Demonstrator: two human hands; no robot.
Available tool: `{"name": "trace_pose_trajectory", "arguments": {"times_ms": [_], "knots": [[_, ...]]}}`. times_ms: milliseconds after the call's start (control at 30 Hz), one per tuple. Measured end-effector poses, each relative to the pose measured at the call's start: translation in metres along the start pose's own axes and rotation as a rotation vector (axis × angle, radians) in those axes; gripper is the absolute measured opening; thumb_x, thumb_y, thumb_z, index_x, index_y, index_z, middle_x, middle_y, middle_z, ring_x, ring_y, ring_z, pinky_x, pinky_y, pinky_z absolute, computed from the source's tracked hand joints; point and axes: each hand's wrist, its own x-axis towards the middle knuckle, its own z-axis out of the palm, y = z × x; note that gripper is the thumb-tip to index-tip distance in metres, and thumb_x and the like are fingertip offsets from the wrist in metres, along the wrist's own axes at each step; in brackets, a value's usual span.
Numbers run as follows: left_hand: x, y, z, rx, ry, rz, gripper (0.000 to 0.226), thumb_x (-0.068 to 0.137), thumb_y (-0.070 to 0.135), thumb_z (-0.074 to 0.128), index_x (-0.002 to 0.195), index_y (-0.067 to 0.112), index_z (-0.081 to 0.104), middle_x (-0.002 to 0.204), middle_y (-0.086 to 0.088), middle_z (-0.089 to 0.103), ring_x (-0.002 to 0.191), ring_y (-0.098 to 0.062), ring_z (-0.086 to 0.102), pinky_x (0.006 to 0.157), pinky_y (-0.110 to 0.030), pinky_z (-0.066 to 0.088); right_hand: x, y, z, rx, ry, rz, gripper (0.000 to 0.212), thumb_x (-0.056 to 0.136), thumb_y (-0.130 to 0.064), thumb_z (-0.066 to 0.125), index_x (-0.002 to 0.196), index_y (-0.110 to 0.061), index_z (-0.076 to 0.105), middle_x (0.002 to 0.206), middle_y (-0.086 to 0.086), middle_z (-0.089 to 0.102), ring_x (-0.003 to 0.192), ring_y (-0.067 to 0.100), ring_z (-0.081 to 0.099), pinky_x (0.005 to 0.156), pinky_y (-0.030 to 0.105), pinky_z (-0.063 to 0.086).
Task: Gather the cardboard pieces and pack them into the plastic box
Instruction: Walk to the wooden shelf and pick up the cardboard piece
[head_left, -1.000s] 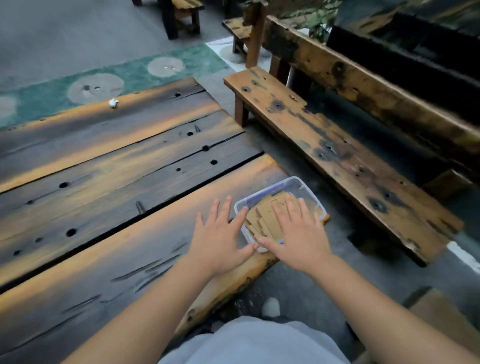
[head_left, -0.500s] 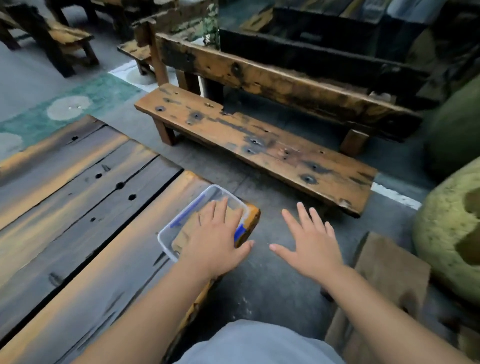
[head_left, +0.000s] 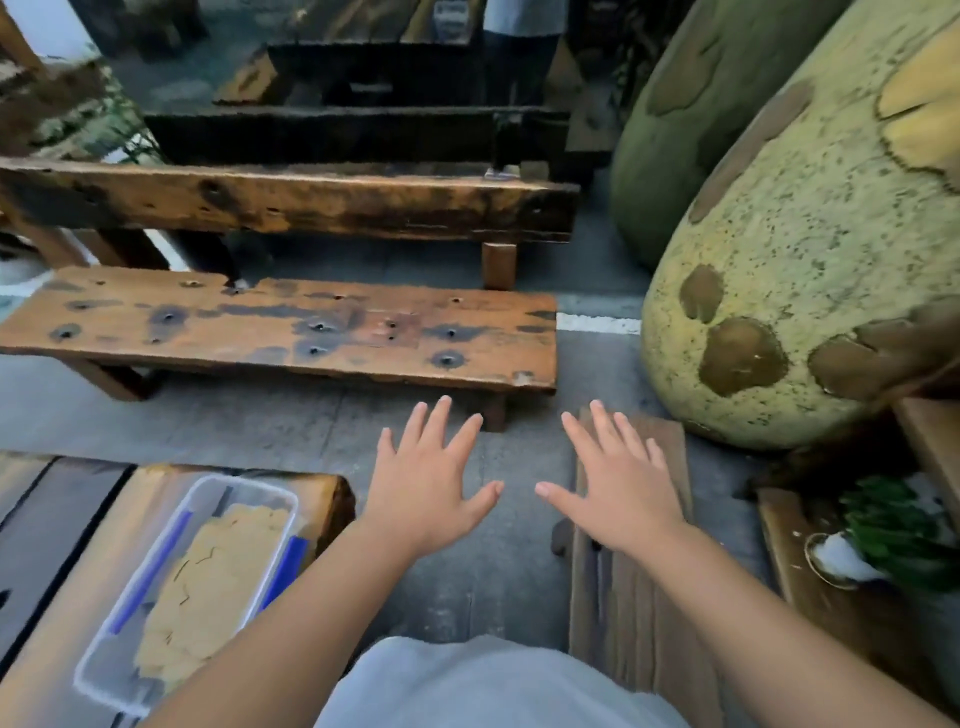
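A clear plastic box (head_left: 104, 654) with blue side strips sits at the corner of the wooden table (head_left: 47, 613), at the lower left. Tan cardboard pieces (head_left: 218, 571) lie flat inside it. My left hand (head_left: 426, 488) hovers to the right of the box, off the table and over the grey floor, fingers spread and holding nothing. My right hand (head_left: 618, 488) is further right, above a wooden plank, also spread and empty. Neither hand touches the box.
A low wooden bench (head_left: 291, 332) stands across the floor ahead, with a heavier bench back (head_left: 291, 202) behind it. A large spotted yellow-green sculpture (head_left: 810, 249) fills the right. A weathered plank (head_left: 628, 613) lies under my right arm. A green plant (head_left: 893, 530) sits at the lower right.
Both hands have come off the box and moved right, over the floor. The view has swung right, so the box now sits at the lower left.
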Motion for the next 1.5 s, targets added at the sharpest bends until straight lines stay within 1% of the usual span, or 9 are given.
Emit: {"name": "trace_pose_trajectory", "arguments": {"times_ms": [200, 300, 433, 633, 833, 1033, 1133, 1367, 1500], "knots": [[0.048, 0.062, 0.006, 0.018, -0.038, 0.236, 0.081, 0.078, 0.078, 0.024, 0.147, 0.036, 0.019, 0.161, -0.006, 0.011, 0.147, -0.028, 0.006, 0.11, -0.06, 0.018, -0.029, 0.065, -0.005, 0.069, 0.043, 0.239, 0.101, 0.067, -0.093, 0.017, 0.153, -0.042, 0.004, 0.166, -0.003, -0.006, 0.151, 0.023, 0.0, 0.118, 0.053, 0.011], [0.07, 0.094, 0.007, 0.024, -0.044, 0.354, 0.082, 0.078, 0.079, 0.022, 0.147, 0.036, 0.019, 0.16, -0.006, 0.014, 0.146, -0.027, 0.008, 0.11, -0.059, 0.019, -0.045, 0.088, -0.006, 0.087, 0.06, 0.347, 0.101, 0.067, -0.092, 0.018, 0.153, -0.041, 0.004, 0.166, -0.003, -0.006, 0.151, 0.022, 0.0, 0.118, 0.054, 0.012], [0.097, 0.139, 0.009, 0.035, -0.055, 0.553, 0.081, 0.078, 0.079, 0.022, 0.146, 0.035, 0.022, 0.16, -0.007, 0.015, 0.145, -0.03, 0.012, 0.108, -0.061, 0.023, -0.068, 0.113, -0.009, 0.124, 0.086, 0.504, 0.101, 0.069, -0.091, 0.02, 0.154, -0.04, 0.003, 0.166, -0.003, -0.007, 0.151, 0.022, 0.0, 0.118, 0.054, 0.011], [0.137, 0.208, 0.012, 0.073, -0.083, 0.865, 0.084, 0.078, 0.081, 0.018, 0.148, 0.035, 0.019, 0.16, -0.008, 0.013, 0.146, -0.031, 0.011, 0.108, -0.061, 0.023, -0.106, 0.138, -0.013, 0.155, 0.129, 0.802, 0.103, 0.068, -0.092, 0.019, 0.154, -0.038, 0.003, 0.166, -0.002, -0.007, 0.151, 0.023, 0.002, 0.116, 0.054, 0.013], [0.152, 0.268, 0.022, 0.075, -0.15, 1.136, 0.085, 0.076, 0.082, 0.019, 0.148, 0.035, 0.017, 0.161, -0.007, 0.008, 0.146, -0.029, 0.005, 0.109, -0.062, 0.02, -0.148, 0.14, -0.006, 0.202, 0.177, 1.1, 0.104, 0.067, -0.093, 0.017, 0.154, -0.037, 0.007, 0.166, -0.002, -0.005, 0.151, 0.025, 0.006, 0.117, 0.054, 0.015], [0.143, 0.311, 0.037, 0.081, -0.205, 1.363, 0.085, 0.075, 0.082, 0.019, 0.147, 0.037, 0.017, 0.161, -0.006, 0.007, 0.147, -0.028, 0.007, 0.11, -0.061, 0.02, -0.19, 0.12, 0.012, 0.267, 0.182, 1.385, 0.106, 0.063, -0.093, 0.013, 0.154, -0.039, 0.007, 0.166, -0.002, -0.006, 0.151, 0.024, 0.005, 0.117, 0.053, 0.015], [0.132, 0.325, 0.043, 0.087, -0.23, 1.432, 0.086, 0.075, 0.083, 0.018, 0.148, 0.036, 0.017, 0.161, -0.005, 0.006, 0.147, -0.028, 0.006, 0.11, -0.06, 0.019, -0.206, 0.108, 0.02, 0.278, 0.168, 1.46, 0.105, 0.065, -0.093, 0.013, 0.154, -0.038, 0.006, 0.166, -0.001, -0.007, 0.151, 0.025, 0.005, 0.117, 0.053, 0.015], [0.075, 0.356, 0.048, 0.075, -0.26, 1.557, 0.087, 0.072, 0.083, 0.022, 0.147, 0.038, 0.018, 0.161, -0.004, 0.006, 0.147, -0.028, 0.005, 0.11, -0.06, 0.021, -0.26, 0.087, 0.033, 0.289, 0.205, 1.592, 0.104, 0.067, -0.093, 0.017, 0.154, -0.037, 0.009, 0.166, 0.0, -0.006, 0.151, 0.026, 0.005, 0.117, 0.054, 0.015], [0.033, 0.374, 0.053, 0.043, -0.264, 1.575, 0.086, 0.072, 0.082, 0.025, 0.147, 0.039, 0.02, 0.161, -0.005, 0.009, 0.147, -0.027, 0.005, 0.11, -0.06, 0.02, -0.301, 0.089, 0.04, 0.295, 0.218, 1.598, 0.103, 0.067, -0.093, 0.017, 0.154, -0.038, 0.008, 0.166, -0.001, -0.007, 0.151, 0.025, 0.004, 0.117, 0.055, 0.012]]}}
